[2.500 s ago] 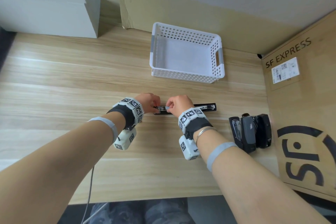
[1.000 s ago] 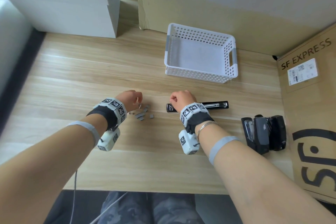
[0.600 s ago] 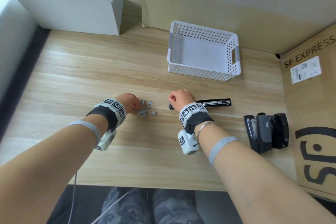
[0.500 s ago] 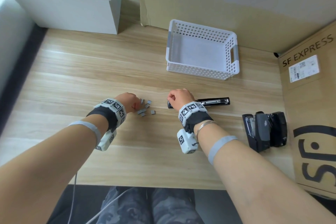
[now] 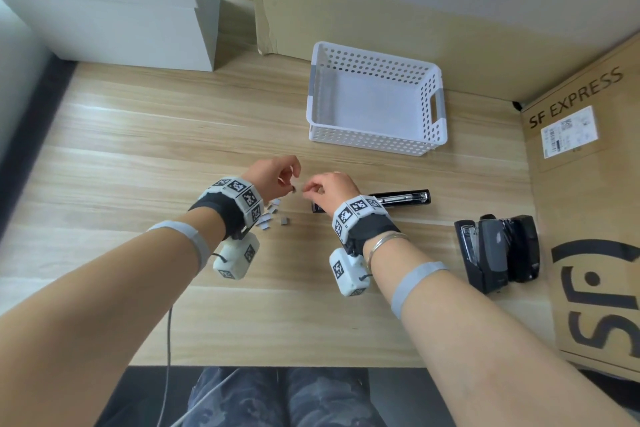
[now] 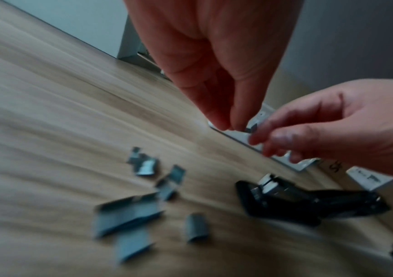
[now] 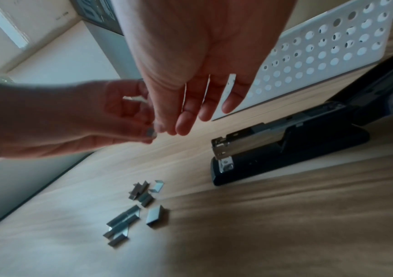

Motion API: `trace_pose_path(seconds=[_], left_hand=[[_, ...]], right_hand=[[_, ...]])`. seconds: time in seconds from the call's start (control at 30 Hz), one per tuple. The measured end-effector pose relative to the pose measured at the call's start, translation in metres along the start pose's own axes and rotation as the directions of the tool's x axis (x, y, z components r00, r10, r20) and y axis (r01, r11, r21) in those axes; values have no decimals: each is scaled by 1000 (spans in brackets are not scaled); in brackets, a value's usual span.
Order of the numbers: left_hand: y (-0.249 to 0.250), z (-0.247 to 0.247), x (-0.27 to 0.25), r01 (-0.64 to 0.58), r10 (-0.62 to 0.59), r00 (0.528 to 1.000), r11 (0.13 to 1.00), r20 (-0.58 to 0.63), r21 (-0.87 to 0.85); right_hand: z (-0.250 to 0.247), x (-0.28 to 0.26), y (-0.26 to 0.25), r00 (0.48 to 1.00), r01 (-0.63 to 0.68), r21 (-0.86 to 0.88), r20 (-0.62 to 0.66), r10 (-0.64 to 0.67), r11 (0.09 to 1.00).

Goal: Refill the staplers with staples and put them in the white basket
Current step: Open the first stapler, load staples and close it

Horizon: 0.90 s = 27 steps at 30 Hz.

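Note:
My left hand is raised above the table and pinches a short strip of staples between thumb and fingertips, seen close up in the left wrist view. My right hand hovers just right of it, fingers loosely bent, tips close to the strip but not gripping it. Several loose staple pieces lie on the wood below. The black stapler lies opened flat, its metal channel exposed. The white basket stands behind, holding nothing.
Two or three more black staplers are bunched at the right. A large cardboard box walls off the right side. White boxes stand at the back left. The table's front edge is near my lap.
My left hand lifted off the staple pile with a small strip in its fingers. My right hand left the stapler's front end and rose toward the left hand.

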State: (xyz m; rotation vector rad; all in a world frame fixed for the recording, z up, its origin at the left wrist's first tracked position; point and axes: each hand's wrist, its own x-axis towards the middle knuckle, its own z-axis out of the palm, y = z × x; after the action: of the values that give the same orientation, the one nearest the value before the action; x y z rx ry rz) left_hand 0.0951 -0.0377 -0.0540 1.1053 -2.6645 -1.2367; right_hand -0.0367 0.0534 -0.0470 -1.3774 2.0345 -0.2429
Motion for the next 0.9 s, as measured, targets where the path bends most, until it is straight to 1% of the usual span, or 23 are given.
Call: trace_pose_path(seconds=[0.07, 0.2, 0.33, 0.47, 0.53, 0.57, 0.6, 0.67, 0.7, 0.73, 0.9], left_hand=[[9, 2, 8, -25, 23, 999, 999, -27, -43], [16, 6, 15, -47, 40, 997, 992, -62, -119], [20, 13, 20, -37, 19, 995, 982, -96, -184], [22, 16, 24, -12, -14, 993, 978, -121, -209], [22, 17, 27, 14, -39, 993, 975, -110, -220], [21, 18, 28, 34, -54, 995, 976, -85, -214], [20, 19, 28, 60, -69, 997, 980, -39, -192], [19, 24, 26, 107, -94, 990, 986, 102, -129], [18, 28, 26, 117, -101, 981, 988, 164, -95], [18, 31, 25, 118, -103, 974, 991, 201, -64], [24, 40, 23, 84, -96, 964, 995, 248, 60]], right_hand=[[-2, 1, 0, 999, -32, 55, -4, 32, 998], [-8, 1, 7, 994, -77, 231, -60, 93, 970], [-12, -2, 12, 988, -67, 303, -116, 107, 951], [-13, -1, 14, 977, -60, 364, -171, 130, 929], [-15, 1, 17, 974, -70, 304, -184, 131, 950], [-17, 1, 19, 976, -83, 235, -177, 127, 968], [-19, 1, 22, 981, -95, 152, -152, 118, 984], [-20, -2, 25, 993, -95, -2, -66, 95, 995], [-20, -4, 26, 996, -91, -55, -30, 89, 994], [-20, -6, 27, 996, -92, -87, -10, 92, 992], [-14, -10, 26, 992, -126, -180, 7, 130, 975]])
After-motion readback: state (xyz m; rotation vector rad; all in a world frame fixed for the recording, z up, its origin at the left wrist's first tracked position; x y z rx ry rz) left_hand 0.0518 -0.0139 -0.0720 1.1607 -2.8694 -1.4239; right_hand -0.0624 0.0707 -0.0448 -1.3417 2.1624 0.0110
